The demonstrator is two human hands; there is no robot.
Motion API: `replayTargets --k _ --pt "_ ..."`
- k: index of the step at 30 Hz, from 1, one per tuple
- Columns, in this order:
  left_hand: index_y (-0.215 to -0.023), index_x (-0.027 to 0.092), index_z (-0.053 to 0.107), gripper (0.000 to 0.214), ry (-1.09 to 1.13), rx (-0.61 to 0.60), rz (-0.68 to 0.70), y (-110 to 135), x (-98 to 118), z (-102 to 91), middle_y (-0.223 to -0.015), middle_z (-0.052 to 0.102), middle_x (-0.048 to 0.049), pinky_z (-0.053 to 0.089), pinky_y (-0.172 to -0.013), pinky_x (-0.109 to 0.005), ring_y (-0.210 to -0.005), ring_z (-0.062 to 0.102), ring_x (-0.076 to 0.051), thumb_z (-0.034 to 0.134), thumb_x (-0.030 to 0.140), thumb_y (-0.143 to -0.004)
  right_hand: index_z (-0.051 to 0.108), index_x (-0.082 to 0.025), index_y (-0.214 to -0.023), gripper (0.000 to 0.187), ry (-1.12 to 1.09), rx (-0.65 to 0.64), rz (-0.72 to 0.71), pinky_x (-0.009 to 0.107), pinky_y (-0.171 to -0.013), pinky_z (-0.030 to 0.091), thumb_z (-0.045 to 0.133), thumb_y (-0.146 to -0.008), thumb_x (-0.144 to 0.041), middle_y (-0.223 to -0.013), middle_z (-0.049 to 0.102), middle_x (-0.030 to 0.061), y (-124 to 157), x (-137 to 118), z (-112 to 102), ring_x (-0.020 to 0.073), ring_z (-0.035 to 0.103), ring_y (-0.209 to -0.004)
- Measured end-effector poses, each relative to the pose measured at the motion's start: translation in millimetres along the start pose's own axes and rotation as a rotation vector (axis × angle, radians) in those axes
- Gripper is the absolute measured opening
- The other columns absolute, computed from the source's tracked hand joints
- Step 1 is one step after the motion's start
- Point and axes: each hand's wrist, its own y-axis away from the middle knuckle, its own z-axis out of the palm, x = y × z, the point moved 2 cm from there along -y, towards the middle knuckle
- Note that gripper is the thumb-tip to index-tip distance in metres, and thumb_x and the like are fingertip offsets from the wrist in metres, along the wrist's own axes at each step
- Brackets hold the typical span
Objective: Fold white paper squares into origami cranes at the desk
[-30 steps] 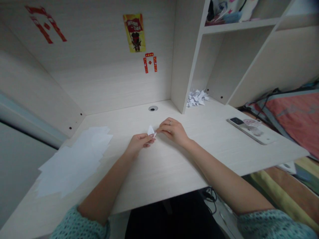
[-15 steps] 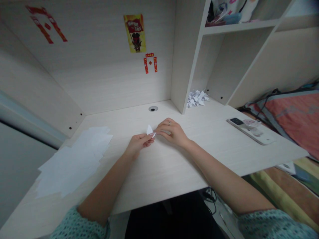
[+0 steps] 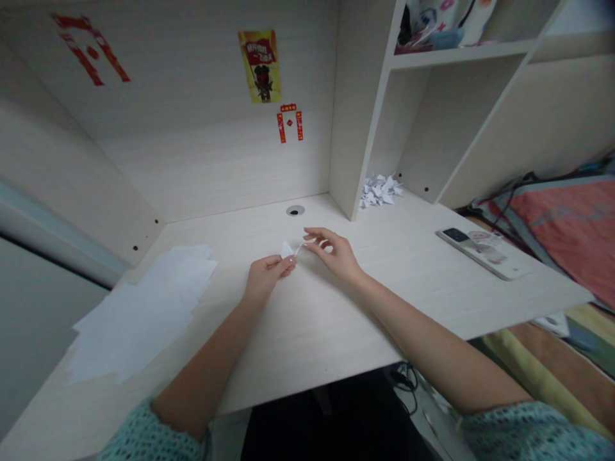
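A small piece of folded white paper is pinched between the thumb and fingers of my left hand, just above the middle of the desk. My right hand has its thumb and index finger closed on a thin, pointed tip of the same paper, on its right side. The other fingers of that hand are loosely curled. My left fingers hide the paper's lower part. Loose white paper sheets lie spread in an overlapping stack on the desk, left of my left forearm.
A heap of small folded white papers sits at the back, beside the shelf's upright panel. A phone lies on the right of the desk. A cable hole is near the back wall. Bedding is at the far right.
My right hand has turned and its fingers have spread somewhat, with the pinch now on the paper's thin tip. My left hand still holds the paper in about the same place.
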Motion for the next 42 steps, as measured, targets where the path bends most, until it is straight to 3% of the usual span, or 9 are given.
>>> replayTargets --k 3,8,13,24,32,42 --pt "-0.06 0.014 0.062 0.031 -0.099 0.043 0.107 2 -1 0.7 -0.06 0.059 -0.001 0.038 -0.06 -0.023 -0.061 0.052 -0.012 0.067 0.044 -0.064 0.07 -0.019 -0.082 0.026 -0.169 -0.092 0.198 0.029 -0.071 0.045 0.064 -0.071 -0.041 -0.086 0.07 0.0061 3 7 11 0.0186 0.062 -0.078" --pt "-0.064 0.014 0.065 0.028 -0.184 0.087 0.143 4 0 1.7 -0.059 0.056 0.0011 0.035 -0.055 -0.022 -0.058 0.048 -0.011 0.066 0.043 -0.064 0.071 -0.018 -0.072 0.022 -0.368 -0.126 0.317 0.03 -0.074 0.045 0.069 -0.065 -0.039 -0.079 0.071 0.005 6 11 20 0.0179 0.063 -0.076" --pt "-0.072 0.016 0.069 0.028 -0.183 0.101 0.147 6 4 4.2 -0.066 0.062 -0.0004 0.038 -0.059 -0.023 -0.062 0.052 -0.013 0.069 0.041 -0.061 0.071 -0.019 -0.072 0.02 -0.406 -0.111 0.298 0.03 -0.073 0.046 0.07 -0.064 -0.037 -0.079 0.071 0.0046 7 11 22 0.0174 0.063 -0.075" --pt "-0.065 0.015 0.065 0.028 -0.081 0.046 0.081 0 -10 3.4 -0.06 0.058 0.0009 0.038 -0.06 -0.023 -0.06 0.051 -0.011 0.068 0.043 -0.063 0.07 -0.019 -0.068 0.013 -0.124 0.011 0.069 0.028 -0.067 0.043 0.066 -0.071 -0.032 -0.073 0.069 0.0045 7 3 18 0.0155 0.06 -0.072" --pt "-0.062 0.015 0.063 0.029 -0.141 0.065 0.087 3 -5 5.4 -0.06 0.057 0.0001 0.038 -0.059 -0.022 -0.06 0.05 -0.012 0.068 0.044 -0.063 0.069 -0.018 -0.068 0.018 -0.139 -0.03 0.117 0.025 -0.058 0.04 0.064 -0.072 -0.035 -0.074 0.068 0.0047 8 6 21 0.0148 0.059 -0.068" --pt "-0.063 0.015 0.063 0.031 -0.067 0.047 0.054 -1 -11 4.2 -0.062 0.06 -0.0014 0.041 -0.063 -0.024 -0.062 0.053 -0.013 0.068 0.045 -0.061 0.069 -0.019 -0.067 0.018 -0.123 -0.041 0.135 0.027 -0.061 0.041 0.063 -0.072 -0.035 -0.073 0.069 0.0045 8 4 20 0.0158 0.06 -0.069"
